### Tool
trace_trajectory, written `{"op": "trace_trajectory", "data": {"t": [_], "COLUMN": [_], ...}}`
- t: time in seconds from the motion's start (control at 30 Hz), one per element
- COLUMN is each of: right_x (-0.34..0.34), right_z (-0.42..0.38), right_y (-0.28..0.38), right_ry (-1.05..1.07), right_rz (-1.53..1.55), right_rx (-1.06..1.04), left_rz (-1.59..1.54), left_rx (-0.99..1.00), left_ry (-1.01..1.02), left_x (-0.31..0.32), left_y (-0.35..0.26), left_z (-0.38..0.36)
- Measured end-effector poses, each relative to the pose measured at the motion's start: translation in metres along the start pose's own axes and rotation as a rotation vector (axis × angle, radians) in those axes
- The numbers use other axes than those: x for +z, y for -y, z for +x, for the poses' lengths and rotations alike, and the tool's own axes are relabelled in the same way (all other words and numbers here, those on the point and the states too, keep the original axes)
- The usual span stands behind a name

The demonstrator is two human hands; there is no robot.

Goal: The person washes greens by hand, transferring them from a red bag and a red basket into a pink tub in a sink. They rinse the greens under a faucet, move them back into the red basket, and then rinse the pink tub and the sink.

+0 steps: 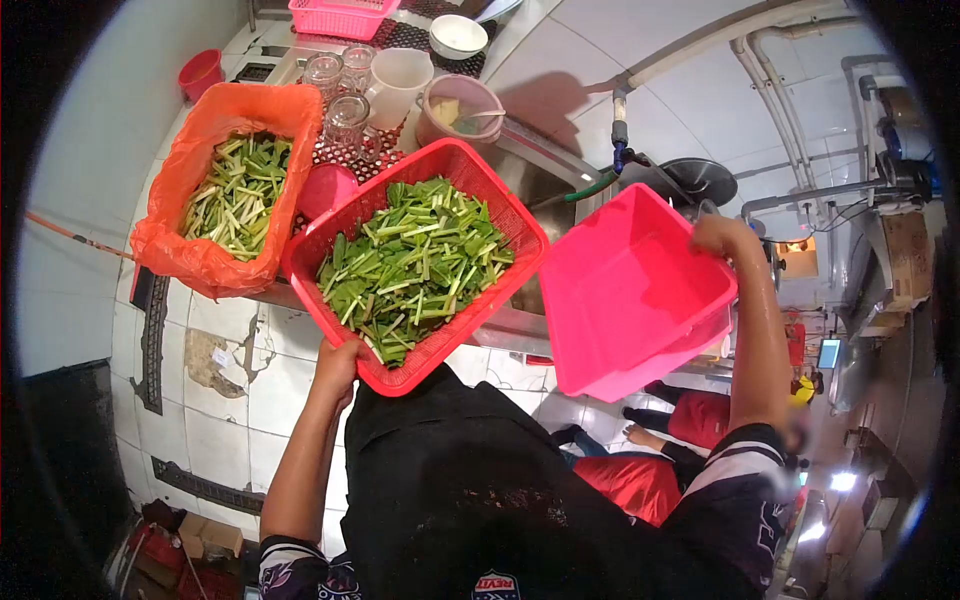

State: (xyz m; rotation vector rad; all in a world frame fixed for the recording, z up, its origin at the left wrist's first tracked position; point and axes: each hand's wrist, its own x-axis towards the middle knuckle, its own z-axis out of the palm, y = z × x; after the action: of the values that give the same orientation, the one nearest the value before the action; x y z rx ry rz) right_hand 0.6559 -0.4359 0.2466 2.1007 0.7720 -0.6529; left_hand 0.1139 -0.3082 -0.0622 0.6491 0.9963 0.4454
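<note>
My left hand [342, 368] grips the near left corner of a red plastic basket [462, 345], its fingers partly hidden behind the rim. Chopped green vegetable stems and leaves [420, 265] heap inside that basket. On the right, my right hand [725, 238] is closed over the upper right rim of a bright pink plastic tub [630, 290], which is tilted and has nothing in it. Left of the basket stands a container lined with an orange plastic bag [165, 235], holding more cut green stems [240, 195].
Glass mugs [345, 118], a white pitcher [398, 85] and a pinkish bucket [460, 108] crowd the counter behind the basket. A white bowl [458, 37] sits farther back. A green hose [592, 188] runs near the sink. People in red aprons [635, 485] are at the lower right.
</note>
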Motion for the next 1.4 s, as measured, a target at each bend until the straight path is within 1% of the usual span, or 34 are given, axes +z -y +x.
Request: {"op": "trace_trajectory", "data": {"t": [0.03, 0.1, 0.13, 0.17, 0.23, 0.27, 0.3, 0.37, 0.4, 0.43, 0.5, 0.57, 0.63, 0.7, 0.77, 0.8, 0.87, 0.97, 1.03, 1.07, 1.13, 1.17, 1.23, 1.27, 1.33, 1.37, 1.4], "right_x": [0.011, 0.047, 0.055, 0.053, 0.057, 0.062, 0.075, 0.095, 0.112, 0.115, 0.109, 0.088, 0.059, 0.041, 0.018, 0.008, -0.003, 0.004, -0.003, -0.010, -0.018, -0.017, 0.001, 0.023, 0.088, 0.124, 0.175], "right_z": [-0.001, 0.020, 0.031, 0.025, 0.002, -0.010, -0.008, -0.001, 0.007, 0.011, 0.017, 0.030, 0.004, 0.011, 0.007, -0.003, -0.020, -0.009, -0.001, 0.003, 0.014, 0.019, 0.029, 0.042, 0.090, 0.122, 0.145], "right_y": [-0.007, -0.009, -0.011, -0.014, -0.031, -0.034, -0.026, 0.001, 0.004, 0.003, -0.005, 0.000, 0.027, 0.059, 0.101, 0.121, 0.151, 0.169, 0.169, 0.166, 0.163, 0.157, 0.113, 0.081, 0.013, -0.014, -0.031], "right_ry": [-0.033, -0.018, -0.004, -0.020, -0.151, -0.148, -0.139, -0.127, -0.210, -0.210, -0.202, -0.198, -0.195, -0.227, -0.031, -0.008, -0.150, -0.158, -0.215, -0.250, -0.241, -0.201, -0.134, -0.163, -0.195, -0.207, -0.294], "right_rz": [-0.008, 0.007, 0.007, 0.025, 0.117, 0.341, 0.373, 0.262, 0.287, 0.311, 0.335, 0.102, 0.255, 0.086, -0.101, -0.114, -0.254, -0.348, -0.429, -0.462, -0.401, -0.310, -0.058, 0.054, -0.051, -0.277, -0.093], "right_rx": [-0.019, 0.003, 0.023, 0.015, -0.089, -0.101, -0.103, -0.053, -0.139, -0.145, -0.233, -0.322, -0.190, -0.219, -0.097, -0.098, -0.092, -0.165, -0.234, -0.267, -0.262, -0.218, -0.139, -0.180, -0.466, -0.703, -0.756], "left_rz": [-0.029, -0.008, -0.009, -0.007, 0.017, 0.003, -0.006, 0.048, -0.001, -0.062, -0.057, -0.037, 0.013, -0.049, -0.061, -0.053, -0.069, -0.134, -0.212, -0.222, -0.213, -0.213, -0.213, -0.195, -0.167, -0.157, -0.130], "left_rx": [-0.016, -0.021, -0.018, -0.020, -0.013, 0.010, 0.030, 0.017, 0.027, 0.040, 0.018, -0.020, -0.038, -0.005, 0.006, 0.030, 0.075, 0.045, 0.038, 0.054, 0.066, 0.074, 0.086, 0.103, 0.112, 0.103, 0.090], "left_ry": [0.010, 0.032, 0.010, -0.016, 0.006, -0.005, -0.013, 0.021, 0.011, -0.007, -0.024, -0.017, -0.031, -0.014, -0.010, -0.005, 0.004, -0.024, -0.032, -0.044, -0.045, -0.048, -0.083, -0.057, -0.056, -0.055, -0.080], "left_x": [0.002, 0.009, 0.014, 0.017, 0.018, 0.020, 0.021, 0.019, 0.027, 0.033, 0.036, 0.022, 0.030, 0.027, 0.025, 0.022, 0.025, 0.020, 0.020, 0.023, 0.023, 0.025, 0.034, 0.035, 0.039, 0.040, 0.039], "left_y": [0.004, 0.004, 0.005, 0.005, 0.006, 0.005, 0.005, 0.000, -0.003, -0.006, -0.002, 0.003, 0.002, 0.007, 0.012, 0.011, 0.014, 0.028, 0.036, 0.037, 0.040, 0.038, 0.031, 0.029, 0.023, 0.022, 0.021], "left_z": [-0.001, -0.009, -0.012, -0.017, -0.022, -0.026, -0.031, -0.039, -0.047, -0.051, -0.054, -0.047, -0.050, -0.048, -0.045, -0.044, -0.042, -0.034, -0.034, -0.034, -0.032, -0.035, -0.040, -0.043, -0.049, -0.048, -0.047]}}
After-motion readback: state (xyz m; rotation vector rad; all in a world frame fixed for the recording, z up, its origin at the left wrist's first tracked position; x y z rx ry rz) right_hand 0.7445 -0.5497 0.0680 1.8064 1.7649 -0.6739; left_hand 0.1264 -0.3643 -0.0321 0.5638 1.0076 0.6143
